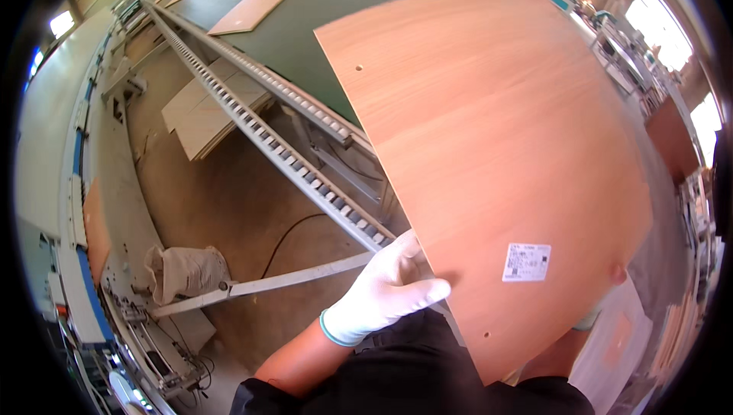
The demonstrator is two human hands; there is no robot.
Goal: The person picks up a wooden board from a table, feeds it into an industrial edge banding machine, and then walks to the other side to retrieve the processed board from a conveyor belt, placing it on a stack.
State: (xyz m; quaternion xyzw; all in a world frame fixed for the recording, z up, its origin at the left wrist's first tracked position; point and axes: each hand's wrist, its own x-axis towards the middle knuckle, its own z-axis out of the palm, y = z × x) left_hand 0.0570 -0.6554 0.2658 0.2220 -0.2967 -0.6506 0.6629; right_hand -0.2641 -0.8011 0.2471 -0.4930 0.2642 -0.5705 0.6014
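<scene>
A large light wood-grain board [485,140] fills the right half of the view, held upright at a tilt, with a white label [525,261] and small holes in it. My left hand [385,285], in a white glove with a teal cuff, grips the board's left edge near its lower part, the thumb on the face. My right hand [617,274] holds the board's right edge low down; only a fingertip and part of the wrist show, the rest hidden behind the board.
A green belt table [313,18] with roller rails [244,121] and small boards [246,14] lies ahead. Pale panels [202,113] rest beneath. A machine with a blue-edged rail [84,274] runs along the left, beside a pale sack [187,274]. Stacked boards [672,339] stand at right.
</scene>
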